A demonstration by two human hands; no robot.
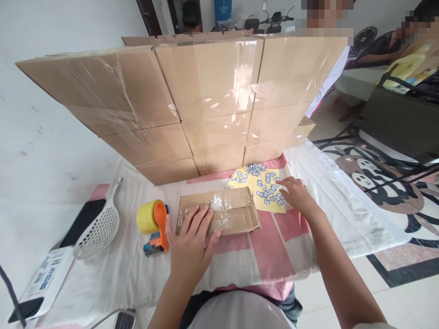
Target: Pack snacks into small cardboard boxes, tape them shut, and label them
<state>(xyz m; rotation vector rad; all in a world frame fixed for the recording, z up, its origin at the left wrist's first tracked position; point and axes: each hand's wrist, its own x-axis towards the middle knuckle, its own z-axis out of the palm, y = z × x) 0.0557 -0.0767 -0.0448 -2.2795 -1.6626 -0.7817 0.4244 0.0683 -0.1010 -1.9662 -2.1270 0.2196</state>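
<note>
A flat cardboard box [236, 224] with clear tape over its top lies on the cloth-covered table. My left hand [194, 235] rests on the left part of this box, its fingers stretched out flat. To the right of the box is a yellow sheet [274, 208] with several small blue-edged white tags [273, 198] scattered over it and a denser pile of them at its far edge. My right hand [295, 194] hovers at the sheet's right edge, fingers apart and slightly curved near the tags. I see nothing held between them.
Stacked taped cartons [219, 91] form a wall at the table's back. On the left are a yellow tape roll [147, 217], an orange scoop [161, 226], a white slotted ladle [99, 233] and a white package [48, 278]. People sit beyond, near a dark chair [398, 119].
</note>
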